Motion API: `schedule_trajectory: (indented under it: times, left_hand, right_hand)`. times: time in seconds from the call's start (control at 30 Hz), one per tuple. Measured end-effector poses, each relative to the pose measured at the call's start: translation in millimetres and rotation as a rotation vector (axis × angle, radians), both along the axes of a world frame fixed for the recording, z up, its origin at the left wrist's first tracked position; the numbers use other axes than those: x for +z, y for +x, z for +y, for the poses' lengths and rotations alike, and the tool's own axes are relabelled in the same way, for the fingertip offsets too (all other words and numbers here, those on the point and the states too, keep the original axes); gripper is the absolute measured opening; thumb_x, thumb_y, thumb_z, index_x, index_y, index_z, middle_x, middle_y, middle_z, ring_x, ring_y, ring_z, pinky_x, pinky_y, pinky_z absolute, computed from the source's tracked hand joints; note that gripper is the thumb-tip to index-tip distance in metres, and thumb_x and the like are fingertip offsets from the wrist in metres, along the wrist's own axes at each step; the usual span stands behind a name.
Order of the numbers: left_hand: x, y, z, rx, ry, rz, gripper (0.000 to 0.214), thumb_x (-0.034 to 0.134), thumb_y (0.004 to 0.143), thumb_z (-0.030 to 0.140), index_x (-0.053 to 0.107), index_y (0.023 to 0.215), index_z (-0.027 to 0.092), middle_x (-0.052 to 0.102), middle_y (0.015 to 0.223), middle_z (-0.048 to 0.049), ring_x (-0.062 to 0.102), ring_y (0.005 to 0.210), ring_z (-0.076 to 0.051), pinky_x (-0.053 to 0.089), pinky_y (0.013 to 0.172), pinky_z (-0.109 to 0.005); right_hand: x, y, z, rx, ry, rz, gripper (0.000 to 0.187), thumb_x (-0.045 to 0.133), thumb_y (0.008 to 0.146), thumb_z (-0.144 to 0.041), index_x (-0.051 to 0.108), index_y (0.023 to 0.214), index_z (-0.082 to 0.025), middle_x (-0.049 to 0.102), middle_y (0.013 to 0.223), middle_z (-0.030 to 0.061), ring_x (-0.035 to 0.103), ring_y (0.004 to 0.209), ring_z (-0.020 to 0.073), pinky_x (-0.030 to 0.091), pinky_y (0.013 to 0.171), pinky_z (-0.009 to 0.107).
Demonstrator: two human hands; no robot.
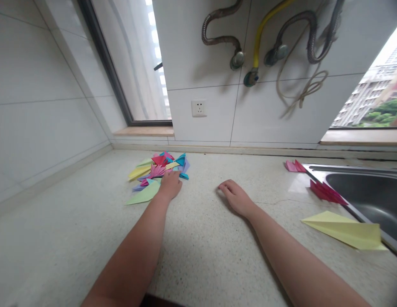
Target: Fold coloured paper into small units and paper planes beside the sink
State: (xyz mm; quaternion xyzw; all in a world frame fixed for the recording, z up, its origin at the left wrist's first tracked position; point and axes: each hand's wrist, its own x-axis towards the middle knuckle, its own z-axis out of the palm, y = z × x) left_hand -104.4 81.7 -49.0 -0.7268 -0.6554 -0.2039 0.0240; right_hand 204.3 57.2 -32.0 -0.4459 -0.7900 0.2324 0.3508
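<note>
A pile of folded paper planes [160, 168] in yellow, green, pink, blue and purple lies on the speckled countertop [198, 238] near the back left. My left hand [170, 184] reaches into the near edge of that pile, fingers curled onto the papers; what it grips is hidden. My right hand [236, 197] rests on the bare counter to the right of the pile, fingers loosely curled down, holding nothing. A pale green plane [143, 194] lies just left of my left wrist.
A steel sink [364, 192] sits at the right. A yellow paper plane [348, 230] lies over its front rim, a dark pink one [326, 192] on its left rim, a pink one [294, 166] behind. A wall socket [198, 108], hoses and windows are behind.
</note>
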Motion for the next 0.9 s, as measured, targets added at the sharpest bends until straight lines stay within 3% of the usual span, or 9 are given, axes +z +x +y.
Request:
schedule_trajectory:
  times: [0.17,0.47,0.57,0.7,0.9]
  left_hand:
    - [7.5,9.1,-12.2,-0.015,0.024,0.049,0.041,0.05,0.087,0.022,0.06,0.127,0.023,0.062,0.12,-0.0113,0.048,0.114,-0.032,0.034,0.1,-0.049]
    - [27.4,55.5,-39.1,-0.352,0.023,0.038,0.033,0.054,0.088,0.024,0.064,0.119,0.026,0.064,0.109,-0.0084,0.053,0.106,-0.026,0.04,0.096,-0.041]
    - [28.9,67.2,-41.3,-0.419,0.02,0.021,0.031,0.054,0.088,0.022,0.064,0.117,0.025,0.065,0.107,-0.0079,0.055,0.102,-0.025,0.042,0.094,-0.04]
    - [28.8,73.9,-39.2,-0.462,0.03,0.009,0.029,0.054,0.088,0.02,0.065,0.115,0.025,0.066,0.104,-0.0072,0.056,0.1,-0.024,0.043,0.092,-0.039]
    - [32.0,81.2,-37.5,-0.521,0.055,-0.034,0.026,0.05,0.09,0.018,0.068,0.109,0.024,0.068,0.097,-0.0059,0.057,0.096,-0.023,0.044,0.088,-0.037]
  right_hand:
    - [0.9,0.2,-1.0,0.004,0.002,-0.018,0.031,0.043,0.095,-0.036,0.069,0.093,-0.019,0.064,0.095,0.0082,0.059,0.091,0.0198,0.043,0.085,0.033]
    - [1.0,-1.2,-3.5,-0.02,0.043,-0.012,0.022,0.049,0.093,-0.031,0.067,0.094,-0.018,0.064,0.094,0.0068,0.058,0.089,0.0187,0.043,0.083,0.033]
    - [0.6,-0.7,-5.3,-0.047,0.064,-0.018,0.022,0.056,0.088,-0.027,0.065,0.106,-0.018,0.065,0.097,0.0075,0.058,0.088,0.0192,0.044,0.083,0.034]
    - [-0.1,0.6,-7.1,-0.01,0.114,-0.084,0.037,0.063,0.08,-0.019,0.061,0.118,-0.018,0.066,0.108,0.0089,0.057,0.097,0.0206,0.042,0.091,0.036]
    - [1.3,0.7,-7.1,-0.021,0.095,-0.105,0.025,0.064,0.081,-0.02,0.066,0.106,-0.019,0.068,0.097,0.0059,0.058,0.091,0.0201,0.043,0.084,0.034]
